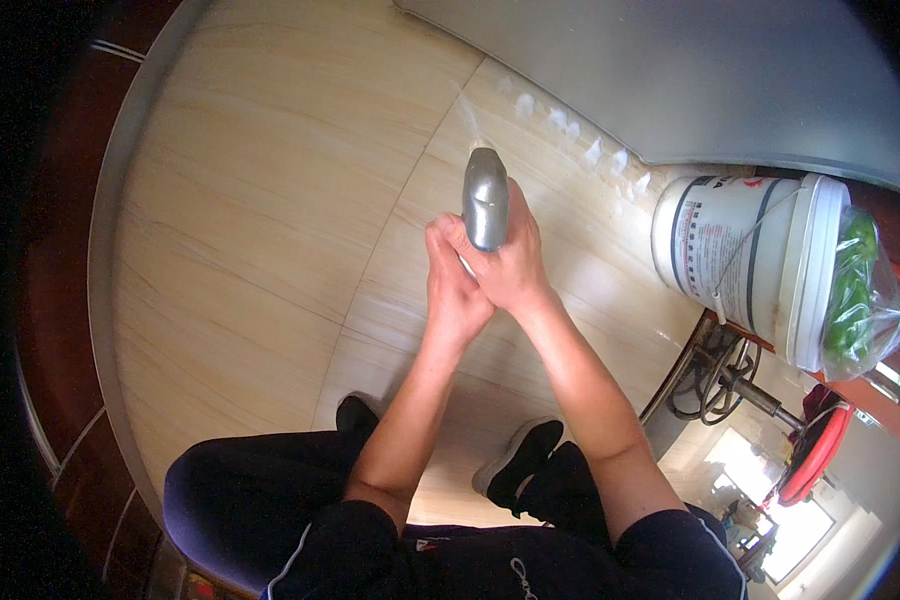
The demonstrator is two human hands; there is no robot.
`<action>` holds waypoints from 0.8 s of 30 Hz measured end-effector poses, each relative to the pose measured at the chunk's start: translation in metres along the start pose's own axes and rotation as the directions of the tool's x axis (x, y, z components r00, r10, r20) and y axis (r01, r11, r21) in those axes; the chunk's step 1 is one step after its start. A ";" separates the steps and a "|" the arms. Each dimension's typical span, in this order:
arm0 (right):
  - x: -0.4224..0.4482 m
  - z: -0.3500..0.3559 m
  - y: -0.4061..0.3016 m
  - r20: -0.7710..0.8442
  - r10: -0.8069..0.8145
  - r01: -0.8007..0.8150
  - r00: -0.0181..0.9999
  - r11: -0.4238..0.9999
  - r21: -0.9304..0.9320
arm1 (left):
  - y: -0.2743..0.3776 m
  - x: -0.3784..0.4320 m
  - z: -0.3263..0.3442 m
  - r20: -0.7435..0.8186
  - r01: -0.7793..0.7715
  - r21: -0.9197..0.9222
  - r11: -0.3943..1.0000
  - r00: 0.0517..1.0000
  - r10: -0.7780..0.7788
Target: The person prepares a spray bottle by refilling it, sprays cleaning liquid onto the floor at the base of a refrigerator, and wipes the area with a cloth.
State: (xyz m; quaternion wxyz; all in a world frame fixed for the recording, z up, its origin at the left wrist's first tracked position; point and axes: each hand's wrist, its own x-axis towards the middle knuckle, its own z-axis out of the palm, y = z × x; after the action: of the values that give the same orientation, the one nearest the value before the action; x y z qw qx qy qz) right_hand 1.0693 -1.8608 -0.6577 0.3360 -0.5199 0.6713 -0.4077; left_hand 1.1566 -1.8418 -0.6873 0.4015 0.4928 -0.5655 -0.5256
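My right hand [519, 264] wraps the neck of a trigger sprayer with a glossy silver head [486, 199]. My left hand [454, 289] is closed around it from the other side, against the right hand. The sprayer's pale nozzle points away from me, and a thin whitish streak, seemingly spray, extends from it. Its lower part is hidden under my hands. Beyond and to the right, several white foam blobs [592, 152] lie in a row on the tiled floor [270, 187], along the foot of a grey panel [720, 75].
A white lidded plastic bucket [720, 225] with printed writing stands at right, a clear bag of green vegetables [856, 292] on its lid. Nearer is a stool with a red-edged seat [817, 454] and metal stem. Dark reddish-brown cabinetry [60, 247] lines the left. My black shoes [521, 457] are below.
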 end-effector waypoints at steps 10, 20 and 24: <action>0.009 0.003 -0.009 -0.001 -0.097 0.096 0.995 0.995 -0.011 | 0.008 0.005 -0.003 -0.055 0.006 -0.086 0.996 0.998 -0.011; 0.023 0.014 -0.025 0.011 -0.071 0.069 0.997 0.987 0.145 | 0.016 0.020 -0.015 -0.121 -0.111 0.024 0.994 0.986 0.113; 0.025 0.015 -0.022 0.043 -0.083 0.079 0.996 0.993 0.085 | 0.020 0.017 -0.012 -0.201 -0.089 -0.021 0.996 0.976 0.083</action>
State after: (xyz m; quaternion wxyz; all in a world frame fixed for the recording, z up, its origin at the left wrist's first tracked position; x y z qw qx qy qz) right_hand 1.0859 -1.8913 -0.6451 0.3559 -0.5418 0.6240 -0.4364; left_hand 1.1627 -1.8619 -0.6666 0.4858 0.5121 -0.5352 -0.4641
